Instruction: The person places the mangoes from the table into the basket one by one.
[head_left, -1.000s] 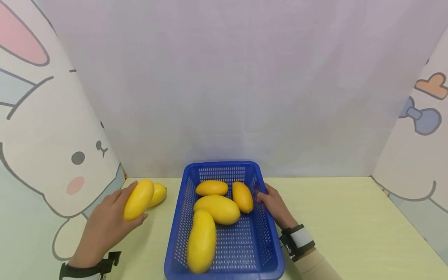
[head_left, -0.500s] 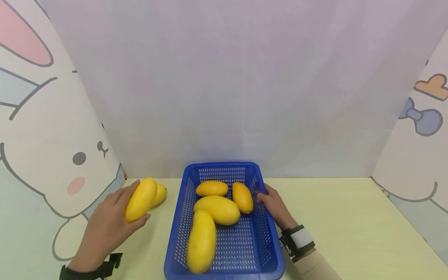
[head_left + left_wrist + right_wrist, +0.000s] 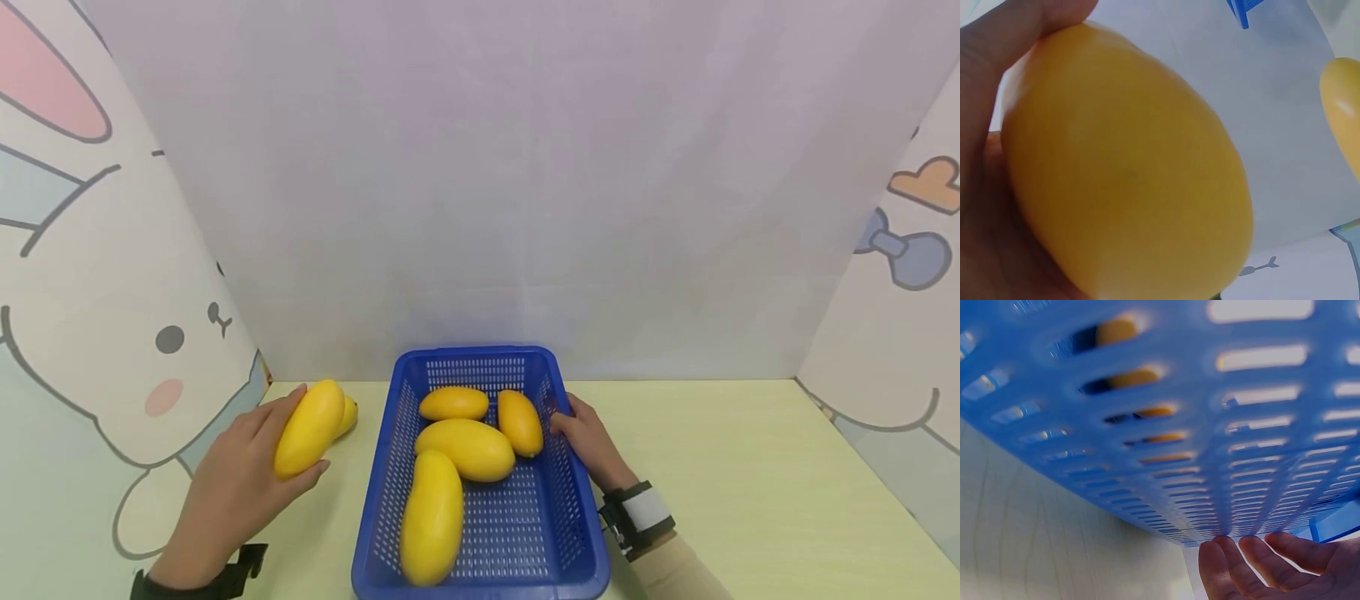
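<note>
**Grip State and Handling Notes**

My hands are apart, each loaded. My left hand (image 3: 232, 475) is clamped on the held mango (image 3: 309, 429), thumb at the near side, fingers at the far side. The held mango is left of the blue basket (image 3: 480, 592), outside its rim. The loose mango (image 3: 349, 414) lies on the counter (image 3: 735, 475) just beyond it; they overlap in the head view, but the left wrist view shows a gap between them.

My right hand (image 3: 596, 446) grips the right rim of the basket, thumb over the edge, fingertips at the outside of the slotted wall. 4 mangoes (image 3: 465, 450) lie inside.

Handling, by judgement: expect the held mango to be modest in weight, firm under light pressure and slippery, since its skin looks smooth and glossy. I cannot tell whether it is ripe, so assume that it bruises. Take hold across the thickest part, thumb opposing fingers, palm backing the side. Avoid pinching a tapered end, where the fruit could pivot or slide out. Hold the basket at its rim; the slotted wall probably flexes more.
</note>
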Motion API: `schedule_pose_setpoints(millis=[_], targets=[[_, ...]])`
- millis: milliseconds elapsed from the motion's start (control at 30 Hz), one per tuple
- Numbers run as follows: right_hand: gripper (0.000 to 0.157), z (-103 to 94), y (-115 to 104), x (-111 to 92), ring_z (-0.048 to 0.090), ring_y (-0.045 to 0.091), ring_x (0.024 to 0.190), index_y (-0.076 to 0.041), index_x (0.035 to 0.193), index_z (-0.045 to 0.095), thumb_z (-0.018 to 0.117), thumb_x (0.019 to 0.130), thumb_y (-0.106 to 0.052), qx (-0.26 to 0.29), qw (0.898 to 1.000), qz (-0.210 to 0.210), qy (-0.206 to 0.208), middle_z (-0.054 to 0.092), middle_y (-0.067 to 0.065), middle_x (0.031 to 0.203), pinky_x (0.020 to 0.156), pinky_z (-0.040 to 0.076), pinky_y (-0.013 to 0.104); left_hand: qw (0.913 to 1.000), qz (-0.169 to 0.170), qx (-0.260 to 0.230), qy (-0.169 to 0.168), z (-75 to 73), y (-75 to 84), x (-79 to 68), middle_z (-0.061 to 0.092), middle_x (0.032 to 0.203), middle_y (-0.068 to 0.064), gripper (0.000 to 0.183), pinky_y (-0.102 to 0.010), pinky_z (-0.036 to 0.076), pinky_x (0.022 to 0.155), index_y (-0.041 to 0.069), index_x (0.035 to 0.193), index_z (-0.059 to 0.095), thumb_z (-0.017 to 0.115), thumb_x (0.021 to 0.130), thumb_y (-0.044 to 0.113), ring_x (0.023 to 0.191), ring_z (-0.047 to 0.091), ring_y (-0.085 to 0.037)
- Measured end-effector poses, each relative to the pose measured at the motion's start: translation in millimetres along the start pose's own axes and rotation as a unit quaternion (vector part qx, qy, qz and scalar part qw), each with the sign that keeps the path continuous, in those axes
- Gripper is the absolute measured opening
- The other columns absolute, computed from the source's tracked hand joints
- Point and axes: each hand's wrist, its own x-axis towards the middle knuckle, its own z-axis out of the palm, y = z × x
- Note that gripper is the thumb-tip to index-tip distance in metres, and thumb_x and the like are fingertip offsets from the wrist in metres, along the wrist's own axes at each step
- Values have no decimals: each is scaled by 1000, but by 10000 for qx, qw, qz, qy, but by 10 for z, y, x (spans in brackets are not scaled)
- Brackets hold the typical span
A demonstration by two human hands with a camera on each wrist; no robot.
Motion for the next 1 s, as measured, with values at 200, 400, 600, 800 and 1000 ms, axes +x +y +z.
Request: schedule_pose_setpoints(millis=[200,400,600,800,1000], targets=[[47,-23,164,93,62,33,79,7,136,48,47,89,1,-28,10000,50,37,55,28,108,67,56,41,9999,93,-74,122,-9,25,5,63,123,-20,95,-52,50,76,8,147,50,90,65,34,95,60,-36],[48,-40,257,158,63,32,80,7,137,47,46,89,1,-71,10000,24,56,55,26,108,67,57,41,9995,174,-147,207,-35,67,11,63,123,-19,96,-53,50,77,9,147,50,91,64,31,95,61,-36],[48,-30,264,169,62,32,81,6,137,47,47,89,0,-63,9999,53,86,55,27,110,68,57,41,9987,370,-210,295,-28,75,14,64,123,-18,94,-51,50,75,10,147,51,90,66,37,94,61,-34],[49,-15,259,149,62,31,82,2,138,49,50,89,-3,-25,9999,52,115,56,26,113,68,56,41,9983,416,-274,290,-15,77,4,64,123,-17,91,-51,51,76,11,148,51,55,85,76,96,61,-34],[47,-17,252,143,62,31,81,2,135,50,50,88,-3,4,9999,25,128,56,25,111,67,56,40,9973,547,-330,354,-22,115,19,63,125,-16,89,-51,51,76,12,149,51,68,82,68,97,61,-33]])
